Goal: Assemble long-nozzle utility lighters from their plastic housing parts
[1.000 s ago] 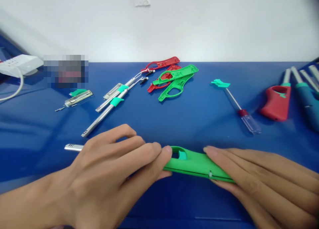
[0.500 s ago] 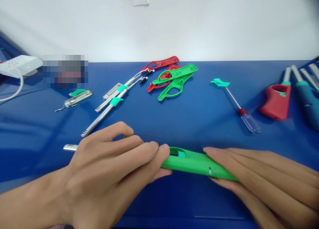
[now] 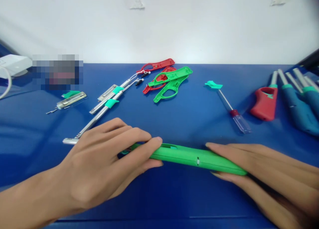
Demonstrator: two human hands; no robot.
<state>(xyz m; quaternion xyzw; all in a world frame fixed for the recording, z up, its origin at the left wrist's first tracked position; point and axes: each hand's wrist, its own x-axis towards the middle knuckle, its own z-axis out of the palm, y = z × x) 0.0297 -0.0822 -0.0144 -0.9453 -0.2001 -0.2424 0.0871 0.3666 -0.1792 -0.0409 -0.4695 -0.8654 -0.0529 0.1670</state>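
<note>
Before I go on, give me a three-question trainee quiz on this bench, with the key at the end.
1. What colour is the held casing between the left grip and right grip: a) red, b) green, c) blue?
2. True or false: the screwdriver lies between the loose casing pieces and the red handle.
3. How many of the loose casing pieces are green?

Key: 1 b; 2 true; 3 two.

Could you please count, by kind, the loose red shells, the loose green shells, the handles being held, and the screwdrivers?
Loose red shells: 2
Loose green shells: 2
Held green handle: 1
Screwdriver: 1
Total: 6
</note>
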